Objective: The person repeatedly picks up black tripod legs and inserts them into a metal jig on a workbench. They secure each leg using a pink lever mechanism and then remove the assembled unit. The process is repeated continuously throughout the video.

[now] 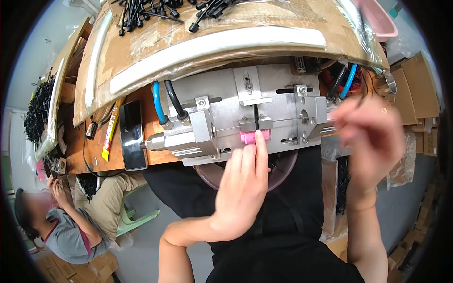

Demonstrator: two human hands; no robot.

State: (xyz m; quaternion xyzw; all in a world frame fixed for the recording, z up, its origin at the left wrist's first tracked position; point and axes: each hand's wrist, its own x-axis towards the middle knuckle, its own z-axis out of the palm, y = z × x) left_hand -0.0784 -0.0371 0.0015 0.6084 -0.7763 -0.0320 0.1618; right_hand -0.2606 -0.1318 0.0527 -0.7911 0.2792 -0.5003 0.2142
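Note:
My left hand [243, 193] reaches over the front of a metal clamping fixture [278, 80]. Its fingers are stretched out, and the index fingertip rests on a pink cylindrical piece [247, 137] at the fixture's middle. A short black rod [256, 115] stands out from behind that piece, lying in a small metal block towards the stop plate [248, 87]. To the right, my right hand [370, 139] is raised beside the fixture's right-hand block [309, 115], smeared by motion. Its fingers look bent; whether it holds anything cannot be made out.
Above the fixture, a cardboard-covered shelf [203, 52] bears many black rods with knobbed ends [141, 12]. A phone [133, 134] and a yellow packet [110, 129] lie left. Blue hoses [158, 101] feed the fixture. Below is a round bin [207, 177]. Another person [71, 231] sits left.

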